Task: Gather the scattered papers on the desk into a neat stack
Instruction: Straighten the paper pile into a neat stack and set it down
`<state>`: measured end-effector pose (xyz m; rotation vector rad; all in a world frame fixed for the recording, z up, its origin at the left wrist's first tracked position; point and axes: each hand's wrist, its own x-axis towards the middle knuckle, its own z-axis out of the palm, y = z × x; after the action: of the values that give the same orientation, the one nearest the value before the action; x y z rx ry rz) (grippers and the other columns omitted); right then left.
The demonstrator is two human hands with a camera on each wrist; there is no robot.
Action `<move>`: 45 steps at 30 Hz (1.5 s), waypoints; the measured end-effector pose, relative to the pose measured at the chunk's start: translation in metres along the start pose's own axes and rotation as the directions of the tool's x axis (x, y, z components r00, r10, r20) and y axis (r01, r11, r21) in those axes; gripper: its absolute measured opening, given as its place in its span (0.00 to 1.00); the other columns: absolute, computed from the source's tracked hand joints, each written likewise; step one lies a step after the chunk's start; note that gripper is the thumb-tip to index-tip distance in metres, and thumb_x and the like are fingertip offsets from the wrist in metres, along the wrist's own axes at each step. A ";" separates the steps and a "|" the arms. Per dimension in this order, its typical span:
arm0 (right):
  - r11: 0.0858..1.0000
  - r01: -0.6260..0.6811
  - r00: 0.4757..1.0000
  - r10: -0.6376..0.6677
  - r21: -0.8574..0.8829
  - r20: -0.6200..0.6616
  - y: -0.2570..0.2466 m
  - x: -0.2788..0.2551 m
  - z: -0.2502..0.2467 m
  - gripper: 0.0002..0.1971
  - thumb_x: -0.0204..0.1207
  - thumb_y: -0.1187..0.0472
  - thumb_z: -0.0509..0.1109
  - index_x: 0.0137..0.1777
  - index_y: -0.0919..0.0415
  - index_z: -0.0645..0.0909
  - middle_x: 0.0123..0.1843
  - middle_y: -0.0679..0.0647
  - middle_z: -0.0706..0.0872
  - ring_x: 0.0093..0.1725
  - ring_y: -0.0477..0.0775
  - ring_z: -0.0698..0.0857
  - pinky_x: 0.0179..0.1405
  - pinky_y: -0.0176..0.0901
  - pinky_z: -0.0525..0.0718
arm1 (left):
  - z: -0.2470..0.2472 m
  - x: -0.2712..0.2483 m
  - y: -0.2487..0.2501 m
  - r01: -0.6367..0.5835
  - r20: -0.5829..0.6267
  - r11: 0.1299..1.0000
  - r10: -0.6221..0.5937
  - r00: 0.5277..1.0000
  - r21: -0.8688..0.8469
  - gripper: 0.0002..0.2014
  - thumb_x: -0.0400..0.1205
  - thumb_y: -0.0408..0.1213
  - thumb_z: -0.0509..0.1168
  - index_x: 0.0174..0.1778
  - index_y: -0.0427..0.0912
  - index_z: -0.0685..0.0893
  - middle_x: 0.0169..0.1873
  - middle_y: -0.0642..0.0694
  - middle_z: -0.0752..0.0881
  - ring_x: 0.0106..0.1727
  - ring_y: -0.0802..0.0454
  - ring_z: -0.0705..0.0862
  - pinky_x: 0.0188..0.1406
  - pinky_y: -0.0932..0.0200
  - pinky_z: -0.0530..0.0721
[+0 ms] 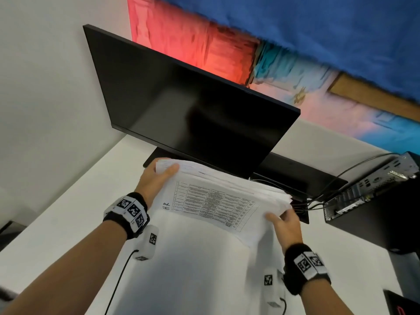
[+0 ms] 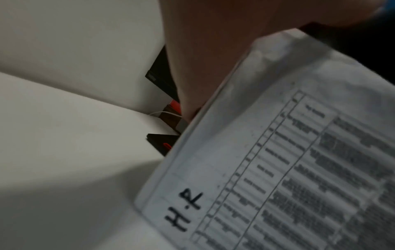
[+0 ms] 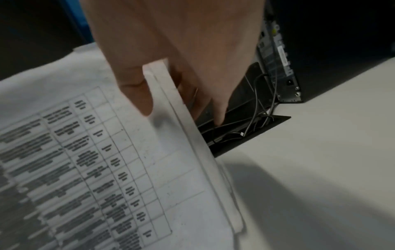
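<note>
Papers: the sheets are gathered into one thick stack, held tilted in front of the monitor, with its near edge down at the white desk; whether that edge bears on the desk cannot be told from these views. The top sheet carries a printed table and the handwritten mark "H.P".

Your left hand grips the stack's left end, thumb curled over the top sheet at the far corner; the fingers beneath are hidden. Your right hand grips the right end, thumb on the top sheet and fingers curled behind the edge.

Handling, judged from the views:
- The stack looks moderately heavy as a block but soft. It will sag between the hands and bend if held by one end only.
- Loose sheets slide on each other. The right edge is uneven, with layers stepped out of line, so the stack is not yet square.
- Take hold at the two short ends, thumbs on top, fingers beneath, with even pressure.
- To square it, loosen the grip slightly and let the sheets settle onto the desk.

Keep the right end clear of the cable slot and the computer just beside it.
</note>
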<state>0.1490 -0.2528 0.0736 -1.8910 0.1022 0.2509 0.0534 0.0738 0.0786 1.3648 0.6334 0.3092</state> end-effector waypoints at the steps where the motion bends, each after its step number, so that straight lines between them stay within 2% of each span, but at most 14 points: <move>1: 0.998 -0.057 0.998 0.057 -0.001 0.041 -0.003 0.003 0.003 0.15 0.75 0.75 0.72 0.58 0.60 0.81 0.55 0.59 0.89 0.58 0.63 0.87 0.44 0.41 0.82 | 0.000 0.000 -0.005 0.023 0.034 1.000 -0.023 0.999 0.020 0.34 0.64 0.54 0.80 0.65 0.43 0.85 0.54 0.46 0.93 0.55 0.48 0.91 0.53 0.54 0.87; 3: 0.995 -0.100 0.994 0.100 0.016 0.052 -0.012 0.003 0.013 0.10 0.76 0.76 0.71 0.45 0.60 0.79 0.43 0.55 0.86 0.47 0.60 0.86 0.35 0.38 0.77 | 0.005 0.001 -0.013 0.036 0.005 0.998 -0.036 0.999 0.059 0.26 0.64 0.42 0.85 0.58 0.45 0.89 0.49 0.49 0.95 0.53 0.51 0.93 0.55 0.54 0.89; 6: 0.982 -0.071 0.997 0.069 0.175 0.017 -0.018 0.001 0.021 0.08 0.77 0.75 0.70 0.49 0.63 0.81 0.44 0.54 0.88 0.46 0.57 0.88 0.35 0.38 0.81 | 0.017 -0.002 -0.011 0.004 -0.136 1.000 -0.003 0.991 0.006 0.14 0.71 0.32 0.82 0.51 0.43 0.90 0.42 0.51 0.94 0.50 0.47 0.94 0.38 0.63 0.90; 10: 0.970 0.034 0.993 -0.006 0.240 -0.118 -0.018 -0.013 0.015 0.13 0.77 0.74 0.72 0.55 0.64 0.73 0.44 0.49 0.81 0.42 0.44 0.80 0.35 0.29 0.78 | 0.022 -0.011 0.002 -0.116 -0.193 0.991 0.101 0.976 -0.068 0.23 0.70 0.34 0.83 0.59 0.41 0.86 0.49 0.50 0.93 0.48 0.54 0.93 0.41 0.63 0.89; 14: 0.956 0.051 0.998 -0.039 0.290 -0.046 -0.004 -0.021 0.014 0.28 0.75 0.76 0.72 0.75 0.62 0.72 0.61 0.55 0.85 0.54 0.45 0.85 0.43 0.30 0.82 | 0.024 -0.016 0.008 -0.105 -0.202 0.992 0.090 0.975 -0.066 0.21 0.77 0.47 0.76 0.60 0.42 0.81 0.49 0.51 0.87 0.49 0.53 0.87 0.43 0.60 0.83; 17: 0.924 0.046 0.998 -0.026 0.380 -0.057 -0.008 -0.026 0.017 0.22 0.79 0.57 0.73 0.72 0.55 0.75 0.61 0.51 0.87 0.53 0.41 0.87 0.39 0.26 0.85 | 0.025 -0.011 0.008 -0.097 -0.254 0.992 0.074 0.964 -0.078 0.18 0.78 0.54 0.72 0.45 0.41 0.81 0.38 0.51 0.85 0.40 0.53 0.84 0.41 0.60 0.81; 19: 0.909 0.054 0.996 -0.018 0.413 -0.092 -0.014 -0.026 0.020 0.29 0.73 0.36 0.70 0.68 0.53 0.81 0.62 0.51 0.88 0.57 0.44 0.88 0.50 0.34 0.85 | 0.027 -0.007 0.007 -0.085 -0.277 0.993 0.059 0.959 -0.084 0.19 0.77 0.54 0.73 0.35 0.44 0.76 0.31 0.50 0.81 0.35 0.52 0.80 0.40 0.57 0.82; 21: 0.915 0.040 0.991 0.015 0.401 -0.132 -0.019 -0.022 0.023 0.34 0.71 0.28 0.65 0.64 0.53 0.85 0.62 0.52 0.89 0.62 0.50 0.86 0.62 0.44 0.81 | 0.029 -0.005 0.007 -0.079 -0.296 0.994 0.052 0.954 -0.081 0.19 0.78 0.51 0.73 0.33 0.43 0.74 0.29 0.49 0.78 0.34 0.51 0.78 0.41 0.54 0.81; 25: 0.913 0.027 0.978 0.059 0.406 -0.198 -0.026 -0.012 0.025 0.10 0.84 0.50 0.62 0.49 0.52 0.84 0.50 0.49 0.85 0.56 0.55 0.84 0.50 0.40 0.77 | 0.033 -0.003 0.008 -0.074 -0.317 0.991 0.035 0.948 -0.113 0.11 0.82 0.43 0.69 0.42 0.40 0.78 0.34 0.49 0.80 0.36 0.51 0.79 0.41 0.55 0.77; 28: 0.913 -0.001 0.977 0.088 0.408 -0.194 -0.022 -0.008 0.022 0.14 0.82 0.48 0.63 0.56 0.54 0.84 0.54 0.51 0.85 0.53 0.54 0.85 0.45 0.43 0.78 | 0.027 -0.006 0.007 -0.061 -0.245 0.992 0.032 0.969 -0.113 0.13 0.82 0.49 0.70 0.48 0.41 0.80 0.39 0.51 0.84 0.39 0.53 0.83 0.38 0.58 0.78; 31: 0.925 -0.023 0.993 0.064 0.380 -0.096 -0.010 -0.007 0.015 0.31 0.73 0.29 0.64 0.68 0.50 0.81 0.64 0.51 0.87 0.62 0.52 0.85 0.57 0.47 0.80 | 0.021 -0.009 0.000 0.000 -0.109 1.000 -0.003 0.994 -0.031 0.14 0.78 0.49 0.75 0.54 0.47 0.85 0.45 0.54 0.90 0.45 0.57 0.89 0.38 0.62 0.82; 36: 0.994 -0.071 0.997 0.071 0.078 0.011 0.021 -0.007 0.018 0.31 0.66 0.63 0.85 0.68 0.57 0.78 0.58 0.53 0.90 0.58 0.55 0.90 0.54 0.46 0.87 | 0.020 -0.007 -0.020 0.079 -0.081 0.996 -0.082 0.993 -0.036 0.17 0.73 0.28 0.79 0.58 0.39 0.89 0.47 0.46 0.94 0.53 0.44 0.93 0.42 0.54 0.90; 40: 0.988 -0.070 0.987 0.088 0.134 -0.134 0.010 -0.009 0.011 0.08 0.79 0.70 0.71 0.56 0.63 0.79 0.47 0.54 0.86 0.56 0.62 0.85 0.41 0.39 0.79 | 0.019 -0.013 -0.014 0.036 -0.037 0.996 -0.039 0.999 -0.077 0.17 0.72 0.22 0.78 0.56 0.37 0.90 0.49 0.43 0.95 0.49 0.47 0.95 0.55 0.45 0.91; 45: 0.979 0.014 0.987 0.019 0.204 -0.160 0.015 -0.013 -0.003 0.21 0.75 0.78 0.68 0.65 0.60 0.78 0.53 0.52 0.85 0.52 0.49 0.83 0.46 0.36 0.78 | 0.008 -0.011 -0.013 -0.035 0.027 0.997 0.037 0.999 -0.061 0.28 0.69 0.16 0.77 0.64 0.35 0.84 0.58 0.36 0.91 0.58 0.43 0.90 0.55 0.47 0.89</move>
<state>0.1339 -0.2618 0.0635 -1.7037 0.2319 0.0849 0.0475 0.0584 0.0698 1.3211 0.5720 0.3352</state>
